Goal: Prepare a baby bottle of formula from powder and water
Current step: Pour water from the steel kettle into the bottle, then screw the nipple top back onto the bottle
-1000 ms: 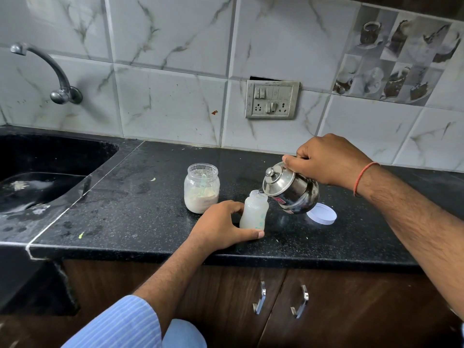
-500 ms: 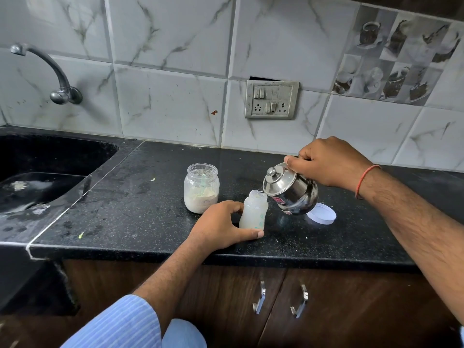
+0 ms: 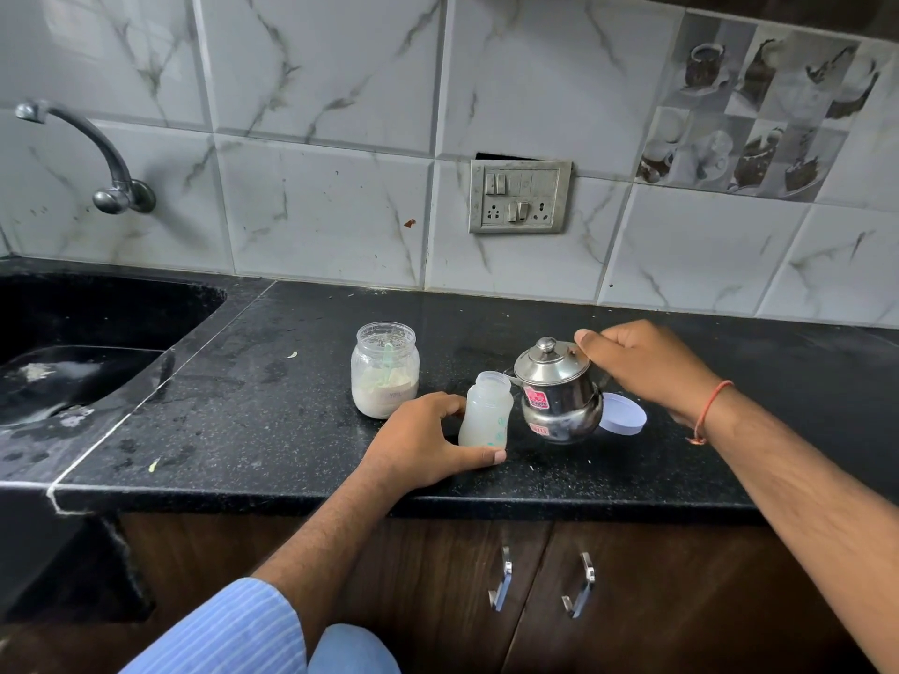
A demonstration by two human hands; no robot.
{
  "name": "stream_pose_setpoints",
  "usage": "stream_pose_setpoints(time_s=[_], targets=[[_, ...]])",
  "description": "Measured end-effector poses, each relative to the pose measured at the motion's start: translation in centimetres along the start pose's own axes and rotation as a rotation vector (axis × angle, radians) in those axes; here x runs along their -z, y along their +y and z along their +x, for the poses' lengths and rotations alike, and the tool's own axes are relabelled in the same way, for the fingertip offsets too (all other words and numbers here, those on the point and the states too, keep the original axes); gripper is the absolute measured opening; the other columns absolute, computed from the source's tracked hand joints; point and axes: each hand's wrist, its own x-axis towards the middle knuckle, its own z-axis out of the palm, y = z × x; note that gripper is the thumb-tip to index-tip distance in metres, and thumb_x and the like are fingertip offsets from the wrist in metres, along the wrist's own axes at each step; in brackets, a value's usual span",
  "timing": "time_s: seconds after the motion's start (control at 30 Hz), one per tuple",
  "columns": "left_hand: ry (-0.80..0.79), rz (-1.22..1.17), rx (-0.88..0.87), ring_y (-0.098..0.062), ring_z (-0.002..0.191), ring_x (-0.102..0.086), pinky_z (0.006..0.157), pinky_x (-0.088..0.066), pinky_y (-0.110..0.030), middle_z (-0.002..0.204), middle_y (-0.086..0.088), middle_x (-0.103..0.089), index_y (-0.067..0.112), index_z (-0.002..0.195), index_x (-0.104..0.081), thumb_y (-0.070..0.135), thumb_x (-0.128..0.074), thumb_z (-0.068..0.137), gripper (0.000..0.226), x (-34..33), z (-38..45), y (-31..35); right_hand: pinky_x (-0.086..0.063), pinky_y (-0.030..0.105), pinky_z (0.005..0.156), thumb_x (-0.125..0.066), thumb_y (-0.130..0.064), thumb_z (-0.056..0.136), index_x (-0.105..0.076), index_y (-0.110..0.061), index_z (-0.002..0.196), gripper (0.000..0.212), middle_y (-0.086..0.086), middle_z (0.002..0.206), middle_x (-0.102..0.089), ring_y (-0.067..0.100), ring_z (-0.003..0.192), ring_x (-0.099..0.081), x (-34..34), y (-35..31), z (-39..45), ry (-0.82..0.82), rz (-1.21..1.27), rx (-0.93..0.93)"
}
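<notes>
A small translucent baby bottle (image 3: 485, 413) stands open-topped on the black counter (image 3: 292, 430), with pale liquid in it. My left hand (image 3: 423, 440) grips its base from the left, thumb in front. Just right of it sits a small steel kettle (image 3: 559, 394) with its lid on, nearly upright, its spout by the bottle's mouth. My right hand (image 3: 642, 367) holds the kettle's handle from behind. An open glass jar of white powder (image 3: 385, 369) with a pale green scoop inside stands left of the bottle.
A white round lid (image 3: 625, 414) lies behind the kettle on the right. A black sink (image 3: 73, 342) with a wall tap (image 3: 97, 158) is at the left. A switch and socket plate (image 3: 519, 197) is on the tiled wall. Cabinet doors with handles (image 3: 540, 581) are below the counter edge.
The kettle has tipped back from pouring into the bottle to nearly upright and come down toward the counter. My left hand and the bottle have stayed put.
</notes>
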Motion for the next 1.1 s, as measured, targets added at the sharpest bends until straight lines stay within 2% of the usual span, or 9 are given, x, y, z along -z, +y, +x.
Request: stream_pose_setpoints(time_s=[0.07, 0.13, 0.27, 0.47, 0.57, 0.63, 0.73, 0.87, 1.1], targets=[[0.007, -0.002, -0.002, 0.008, 0.094, -0.061, 0.078, -0.047, -0.021, 0.111, 0.024, -0.072, 0.038, 0.132, -0.076, 0.080, -0.090, 0.066, 0.080, 0.1, -0.1, 0.2, -0.023, 0.033, 0.059, -0.058, -0.052, 0.103, -0.059, 0.009, 0.078, 0.067, -0.006, 0.047, -0.028, 0.015, 0.047, -0.027, -1.0, 1.1, -0.3, 0.015, 0.111, -0.073], [0.005, -0.006, 0.000, 0.006, 0.102, -0.063, 0.085, -0.051, -0.024, 0.116, 0.024, -0.072, 0.037, 0.134, -0.075, 0.079, -0.090, 0.066, 0.082, 0.1, -0.2, 0.4, -0.024, 0.030, 0.056, -0.058, -0.050, 0.103, -0.056, 0.017, 0.085, 0.069, -0.001, 0.046, -0.028, 0.014, 0.041, -0.026, -2.1, 2.1, -0.8, 0.014, 0.233, -0.132], [-0.001, -0.001, 0.001, 0.003, 0.104, -0.064, 0.085, -0.051, -0.026, 0.119, 0.023, -0.073, 0.037, 0.135, -0.075, 0.085, -0.085, 0.061, 0.089, 0.3, -0.4, 0.5, -0.016, 0.021, 0.046, -0.059, -0.039, 0.106, -0.057, 0.021, 0.101, 0.060, 0.003, 0.052, -0.027, 0.012, 0.038, -0.023, -4.3, 3.7, -1.5, 0.032, 0.477, -0.275], [0.006, 0.014, -0.002, 0.002, 0.111, -0.066, 0.093, -0.054, -0.027, 0.121, 0.023, -0.075, 0.036, 0.134, -0.076, 0.088, -0.083, 0.059, 0.092, 0.2, -0.4, 0.4, -0.017, 0.025, 0.049, -0.059, -0.043, 0.104, -0.058, 0.017, 0.105, 0.060, 0.004, 0.054, -0.034, 0.015, 0.048, -0.027, -6.2, 4.5, -0.6, 0.070, 0.631, -0.348], [0.010, 0.017, -0.012, 0.004, 0.104, -0.064, 0.083, -0.048, -0.022, 0.119, 0.022, -0.075, 0.035, 0.134, -0.076, 0.077, -0.091, 0.068, 0.079, 0.4, -0.4, 0.5, -0.018, 0.027, 0.049, -0.058, -0.046, 0.103, -0.058, 0.016, 0.103, 0.062, 0.006, 0.054, -0.038, 0.018, 0.052, -0.029, -7.0, 4.2, 0.3, 0.056, 0.626, -0.346], [0.015, 0.016, -0.013, 0.005, 0.099, -0.062, 0.078, -0.044, -0.019, 0.116, 0.022, -0.074, 0.035, 0.132, -0.076, 0.074, -0.093, 0.070, 0.076, 0.4, -0.4, 0.5, -0.020, 0.027, 0.049, -0.057, -0.047, 0.103, -0.062, 0.009, 0.090, 0.058, 0.008, 0.054, -0.042, 0.018, 0.050, -0.029, -7.5, 3.7, 0.8, 0.040, 0.598, -0.337], [0.025, 0.013, -0.017, 0.006, 0.097, -0.061, 0.077, -0.042, -0.018, 0.113, 0.022, -0.073, 0.035, 0.130, -0.077, 0.073, -0.093, 0.070, 0.073, 0.4, -0.5, 0.5, -0.022, 0.026, 0.047, -0.056, -0.048, 0.103, -0.062, -0.011, 0.077, 0.046, 0.008, 0.053, -0.046, 0.019, 0.048, -0.031, -8.4, 2.9, 1.5, 0.015, 0.548, -0.305], [0.029, 0.004, -0.014, 0.005, 0.100, -0.062, 0.078, -0.043, -0.021, 0.112, 0.023, -0.074, 0.036, 0.127, -0.078, 0.078, -0.091, 0.066, 0.076, 0.4, -0.5, 0.5, -0.031, 0.028, 0.048, -0.053, -0.054, 0.102, -0.052, -0.019, 0.063, 0.052, 0.003, 0.049, -0.052, 0.022, 0.048, -0.039, -9.2, 1.6, 2.5, 0.026, 0.413, -0.274], [0.015, -0.004, -0.005, 0.004, 0.100, -0.065, 0.081, -0.051, -0.025, 0.110, 0.022, -0.075, 0.034, 0.126, -0.079, 0.081, -0.089, 0.063, 0.080, 0.5, -0.5, 0.6, -0.043, 0.028, 0.048, -0.049, -0.054, 0.105, -0.071, -0.007, 0.084, 0.056, 0.001, 0.052, -0.065, 0.023, 0.045, -0.050, -9.7, -0.8, 4.1, -0.016, 0.303, -0.281]])
